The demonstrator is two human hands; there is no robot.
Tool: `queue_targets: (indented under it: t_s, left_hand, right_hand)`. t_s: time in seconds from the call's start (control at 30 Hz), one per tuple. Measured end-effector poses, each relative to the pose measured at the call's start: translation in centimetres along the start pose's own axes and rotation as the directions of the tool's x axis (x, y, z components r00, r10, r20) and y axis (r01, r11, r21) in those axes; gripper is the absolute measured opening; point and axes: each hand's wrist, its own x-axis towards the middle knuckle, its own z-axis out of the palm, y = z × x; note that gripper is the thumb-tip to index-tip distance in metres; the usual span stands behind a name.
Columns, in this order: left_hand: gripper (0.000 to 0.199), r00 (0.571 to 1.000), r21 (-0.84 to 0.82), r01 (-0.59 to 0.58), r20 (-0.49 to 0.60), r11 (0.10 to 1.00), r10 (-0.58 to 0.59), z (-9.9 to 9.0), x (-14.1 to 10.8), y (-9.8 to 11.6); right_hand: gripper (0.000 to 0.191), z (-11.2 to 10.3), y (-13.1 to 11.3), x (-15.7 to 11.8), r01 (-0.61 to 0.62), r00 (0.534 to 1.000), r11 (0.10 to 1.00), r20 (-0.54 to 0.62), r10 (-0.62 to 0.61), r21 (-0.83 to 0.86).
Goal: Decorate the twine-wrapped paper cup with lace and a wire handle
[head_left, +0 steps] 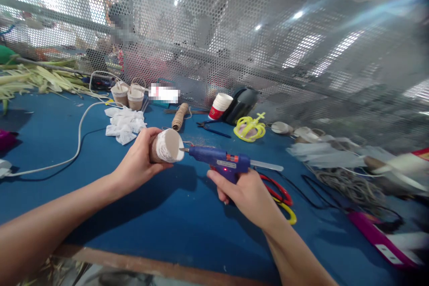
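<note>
My left hand is wrapped round a paper cup covered in brown twine with a white lace band near its rim. The cup lies tilted on its side in the air, its pale round end turned to the right. In my right hand is a blue hot glue gun with a small red light on its body. A clear glue stick pokes out of its back. The gun's metal nozzle meets or nearly meets the cup's edge; I cannot tell which.
Behind stand two twine-wrapped cups, white lace pieces, a twine roll, pliers, stacked paper cups and a yellow crown-shaped piece. Scissors and a purple power strip lie rightward. A perforated metal screen borders the blue table.
</note>
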Motion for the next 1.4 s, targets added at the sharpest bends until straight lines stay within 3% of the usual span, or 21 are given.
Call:
queue_targets:
  t_s: [0.27,0.5,0.67,0.9,1.1,1.27,1.33,1.4]
  left_hand:
    - [0.056,0.998,0.0,-0.028,0.048,1.0,0.028,-0.2,0.1,0.3]
    - [0.056,0.996,0.025,-0.062,0.06,0.998,0.061,-0.1,0.0,-0.1]
    - [0.055,0.995,0.024,-0.076,0.069,0.997,0.075,-0.1,0.1,0.1]
    - [0.055,0.996,0.026,-0.067,0.055,0.997,0.065,-0.2,0.2,0.1]
    - [0.058,0.989,-0.102,-0.015,0.147,0.995,0.03,-0.2,0.2,-0.1]
    - [0.061,0.974,-0.253,0.076,0.226,0.964,-0.018,-0.3,0.3,0.1]
    - [0.062,0.951,-0.344,0.165,0.303,0.925,-0.057,-0.5,0.4,0.3]
    - [0.062,0.899,-0.421,0.292,0.428,0.859,-0.096,-0.8,0.5,0.5]
  right_hand:
    - [0.041,-0.4,0.3,0.3,0.008,1.0,1.0,-0.016,-0.008,-0.007]
    - [0.038,-1.1,0.2,0.1,0.007,0.996,1.0,0.084,-0.007,-0.005]
    - [0.042,-1.1,0.2,0.2,-0.001,1.0,1.0,0.014,0.001,0.005]
    - [0.04,-1.3,0.4,0.1,-0.034,0.988,0.999,0.152,0.034,-0.003]
    - [0.039,-1.4,0.8,0.5,0.02,0.995,0.997,0.098,-0.027,0.074]
    - [0.035,-1.8,0.9,0.4,0.013,0.98,0.997,0.195,-0.028,0.079]
    - [0.03,-2.1,1.1,0.4,0.035,0.983,0.986,0.172,-0.063,0.166]
    - [0.03,-2.4,1.4,0.4,0.066,0.989,0.974,0.116,-0.093,0.218]
